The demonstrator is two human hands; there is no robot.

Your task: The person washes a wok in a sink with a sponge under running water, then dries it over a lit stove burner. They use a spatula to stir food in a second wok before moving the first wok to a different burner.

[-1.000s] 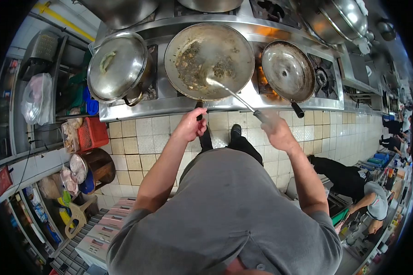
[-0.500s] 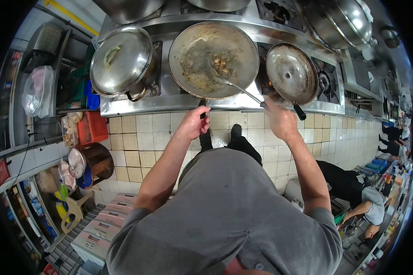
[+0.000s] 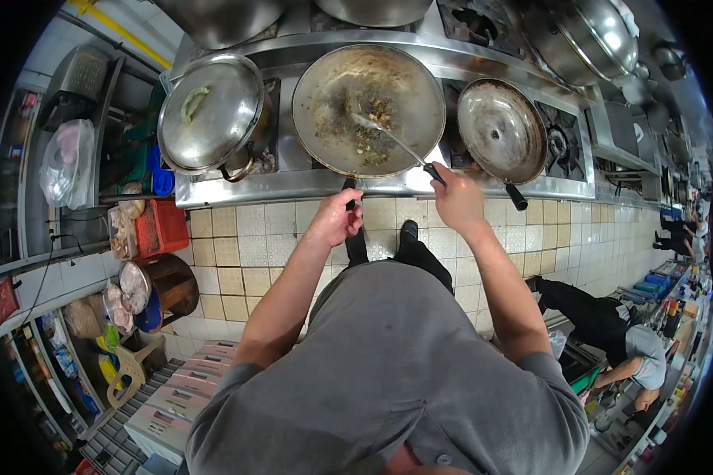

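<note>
A wide pan [image 3: 317, 119] with browned bits of food [image 3: 380, 111] in it sits on the stove. My left hand [image 3: 337, 215] is closed on the pan's black handle [image 3: 350, 190] at the stove's front edge. In my right hand [image 3: 457, 199] is the dark handle of a metal spatula [image 3: 404, 146]; the blade lies among the food near the pan's middle. Right of this pan is an empty, stained frying pan [image 3: 495, 127], its black handle [image 3: 516, 197] pointing toward me. On the left stands a large pot with a shiny lid [image 3: 210, 111].
Large pots [image 3: 222, 20] stand along the back of the stove. At the left are a red crate [image 3: 162, 228], a round stool [image 3: 174, 289] and shelves. Another person [image 3: 646, 348] bends over a counter at the lower right. Tiled floor [image 3: 253, 245] shows below the stove.
My right hand has moved left with the spatula, whose blade is further left in the pan. The food is spread differently. My left hand stays on the handle.
</note>
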